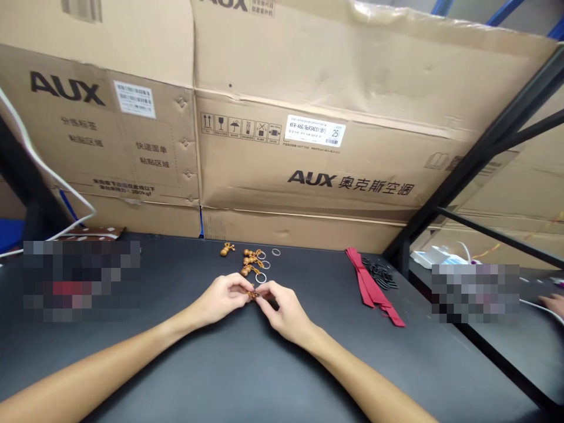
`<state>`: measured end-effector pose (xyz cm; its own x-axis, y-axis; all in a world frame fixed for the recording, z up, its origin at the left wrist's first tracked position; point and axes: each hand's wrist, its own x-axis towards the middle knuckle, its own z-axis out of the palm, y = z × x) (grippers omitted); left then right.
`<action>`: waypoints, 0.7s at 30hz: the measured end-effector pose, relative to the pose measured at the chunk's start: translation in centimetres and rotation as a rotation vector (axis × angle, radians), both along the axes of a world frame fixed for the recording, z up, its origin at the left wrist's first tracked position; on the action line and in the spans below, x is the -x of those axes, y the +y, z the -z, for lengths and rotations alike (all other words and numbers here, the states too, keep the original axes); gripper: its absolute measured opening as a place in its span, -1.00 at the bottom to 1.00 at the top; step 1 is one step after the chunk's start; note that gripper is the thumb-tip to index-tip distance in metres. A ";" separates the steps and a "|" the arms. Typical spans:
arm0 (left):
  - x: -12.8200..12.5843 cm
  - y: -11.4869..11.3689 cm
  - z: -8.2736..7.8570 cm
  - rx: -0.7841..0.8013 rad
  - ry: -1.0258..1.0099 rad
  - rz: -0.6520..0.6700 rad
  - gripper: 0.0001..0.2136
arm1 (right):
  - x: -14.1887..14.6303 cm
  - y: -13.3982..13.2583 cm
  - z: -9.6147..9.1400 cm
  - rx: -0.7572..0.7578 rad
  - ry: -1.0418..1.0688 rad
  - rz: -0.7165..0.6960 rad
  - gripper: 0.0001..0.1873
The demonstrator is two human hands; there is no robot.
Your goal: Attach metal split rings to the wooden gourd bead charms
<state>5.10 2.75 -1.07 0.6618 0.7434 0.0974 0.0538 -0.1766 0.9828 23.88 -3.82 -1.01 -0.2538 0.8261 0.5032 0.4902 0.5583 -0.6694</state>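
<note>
The left hand point(222, 298) and right hand point(282, 311) meet at centre on a black table point(176, 358); both are closed in a pinch, fingers curled, on a small wooden charm point(252, 295), which sits between the fingertips and is mostly hidden by them; its exact form cannot be confirmed.

At 12 o'clock from the hands, just ahead and apart from them, lie three more wooden bead charms point(249, 261) and four metal rings point(261, 278); the nearest ring is just beyond the right hand; a further charm point(227, 249) lies at 11 o'clock.

At 3 o'clock, well apart, lie a red ribbon point(372, 285) and a heap of small black pieces point(381, 275).

Cardboard boxes point(308, 170) stand along the far table edge, blocking the view ahead; a black shelf frame point(497, 129) crosses at 2 o'clock; a white cable point(39, 158) runs at 10 o'clock.

Blurred patches point(81, 281) at 9 o'clock and point(476, 292) at 3 o'clock hide their contents; a co-worker's hand point(553, 304) shows at the far right edge, on a separate surface.
</note>
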 end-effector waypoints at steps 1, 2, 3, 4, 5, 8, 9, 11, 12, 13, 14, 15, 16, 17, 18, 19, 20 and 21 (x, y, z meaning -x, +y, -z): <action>0.0 0.0 0.0 0.005 0.002 -0.008 -0.84 | 0.0 0.0 -0.1 0.037 0.029 0.004 -0.88; 0.0 0.1 0.0 0.007 0.003 -0.016 -0.83 | 0.0 0.0 -0.1 0.069 0.046 0.014 -0.89; 0.0 0.1 0.1 0.006 0.003 -0.021 -0.83 | 0.0 0.0 -0.1 0.098 0.054 0.028 -0.89; 0.1 0.1 0.1 0.002 0.003 -0.022 -0.84 | -0.1 0.1 -0.1 0.123 0.056 0.041 -0.89; 0.1 0.2 0.1 -0.005 0.000 -0.022 -0.84 | -0.1 0.1 -0.1 0.141 0.054 0.051 -0.88; 0.1 0.1 0.0 -0.040 0.003 -0.001 -0.86 | -0.2 0.3 0.1 0.125 0.021 0.075 -0.86; 0.1 0.1 -0.1 -0.064 0.005 0.008 -0.86 | -0.3 0.3 0.2 0.098 0.008 0.086 -0.86; 0.0 -0.1 -0.2 -0.146 0.018 0.029 -0.86 | -0.4 0.4 0.4 0.024 -0.013 0.109 -0.84; 0.0 -0.2 -0.2 -0.202 0.036 0.032 -0.86 | -0.4 0.5 0.6 -0.014 -0.023 0.116 -0.83; 0.0 -0.4 -0.3 -0.267 0.065 0.027 -0.86 | -0.4 0.5 0.7 -0.050 -0.035 0.118 -0.82; 0.0 -0.5 -0.4 -0.337 0.103 0.015 -0.87 | -0.3 0.5 0.8 -0.080 -0.046 0.119 -0.81; -0.1 -0.7 -0.5 -0.406 0.143 -0.003 -0.88 | -0.3 0.5 0.8 -0.101 -0.058 0.116 -0.81; -0.1 -0.8 -0.6 -0.469 0.179 -0.024 -0.90 | -0.2 0.5 0.8 -0.113 -0.066 0.112 -0.80; -0.1 -1.0 -0.7 -0.522 0.207 -0.044 -0.92 | -0.1 0.4 0.8 -0.115 -0.070 0.109 -0.80; -0.1 -1.1 -0.8 -0.562 0.228 -0.059 -0.94 | 0.0 0.4 0.8 -0.109 -0.070 0.109 -0.81; -0.1 -1.2 -0.8 -0.590 0.244 -0.072 -0.95 | 0.0 0.4 0.7 -0.093 -0.064 0.112 -0.82; -0.1 -1.2 -0.9 -0.610 0.260 -0.082 -0.93 | 0.1 0.3 0.6 -0.065 -0.050 0.120 -0.84; -0.1 -1.3 -0.9 -0.629 0.275 -0.088 -0.90 | 0.2 0.3 0.5 -0.024 -0.024 0.133 -0.86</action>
